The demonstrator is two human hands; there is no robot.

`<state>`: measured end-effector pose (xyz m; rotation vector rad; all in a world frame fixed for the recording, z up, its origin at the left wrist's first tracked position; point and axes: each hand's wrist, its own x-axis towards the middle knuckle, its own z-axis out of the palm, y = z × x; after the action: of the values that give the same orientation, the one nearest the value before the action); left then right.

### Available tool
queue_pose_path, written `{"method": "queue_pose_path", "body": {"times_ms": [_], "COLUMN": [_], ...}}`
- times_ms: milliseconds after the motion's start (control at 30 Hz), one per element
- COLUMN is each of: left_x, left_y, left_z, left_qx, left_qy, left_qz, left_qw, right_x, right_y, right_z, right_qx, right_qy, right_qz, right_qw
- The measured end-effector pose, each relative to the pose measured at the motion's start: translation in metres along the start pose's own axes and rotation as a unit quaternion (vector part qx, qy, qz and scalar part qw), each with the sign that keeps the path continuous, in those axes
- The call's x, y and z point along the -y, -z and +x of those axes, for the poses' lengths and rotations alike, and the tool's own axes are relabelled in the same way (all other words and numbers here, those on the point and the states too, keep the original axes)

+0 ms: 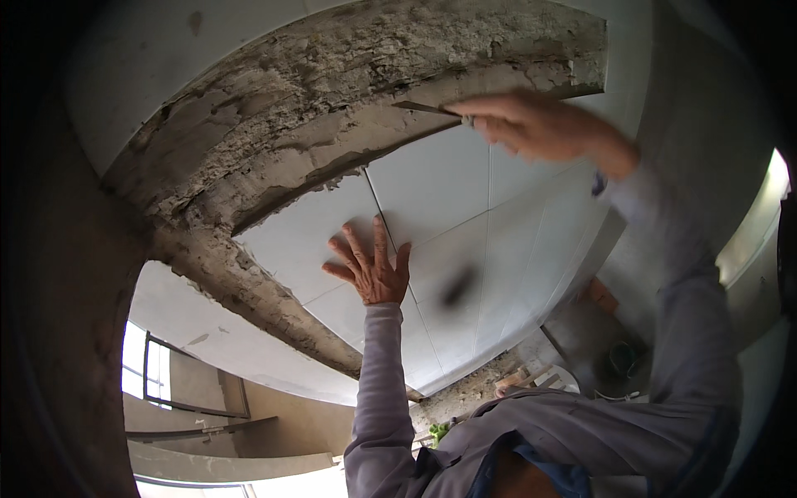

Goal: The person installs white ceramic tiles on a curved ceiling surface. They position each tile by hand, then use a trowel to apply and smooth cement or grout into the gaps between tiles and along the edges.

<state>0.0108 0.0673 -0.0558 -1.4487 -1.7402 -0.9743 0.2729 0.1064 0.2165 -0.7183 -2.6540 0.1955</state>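
My left hand (374, 270) lies flat with spread fingers on the white wall tiles (448, 174), beside a dark joint between two of them. Above and to the right, my right hand (540, 129) is slightly smeared by motion. Its fingers are closed round a thin, pointed blade tool (425, 108), possibly a trowel; the handle is hidden in the grip. The blade points left along the tiles' top edge, against the rough mortar strip (332, 79). A dark blurred lump (457, 286) shows in front of the tiles, too smeared to name.
A bare, rough strip (266, 299) runs down the left side of the tiles. A window with a dark frame (147, 365) is at the lower left. At the lower right are an orange-brown block (602, 295) and a dark round container (623, 358).
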Motion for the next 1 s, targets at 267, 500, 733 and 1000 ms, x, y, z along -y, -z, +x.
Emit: {"method": "queue_pose_path", "body": {"times_ms": [267, 500, 733, 1000], "left_x": [-0.001, -0.002, 0.003, -0.001], "left_y": [0.001, 0.004, 0.003, -0.002], "left_z": [0.004, 0.006, 0.0, 0.004], "left_qx": [-0.016, -0.024, -0.02, -0.033], "left_qy": [-0.009, -0.007, 0.001, -0.008], "left_qz": [-0.004, -0.01, -0.012, -0.019], "left_qw": [1.0, 1.0, 1.0, 0.999], "right_x": [0.016, 0.028, 0.066, 0.058], "right_y": [-0.118, -0.142, -0.048, -0.07], "right_z": [-0.024, -0.011, -0.012, 0.004], "right_qx": [-0.285, -0.279, -0.073, -0.045], "right_qy": [-0.012, -0.064, -0.124, -0.179], "right_qz": [0.103, -0.048, -0.164, -0.168], "right_qw": [0.953, 0.957, 0.976, 0.968]}}
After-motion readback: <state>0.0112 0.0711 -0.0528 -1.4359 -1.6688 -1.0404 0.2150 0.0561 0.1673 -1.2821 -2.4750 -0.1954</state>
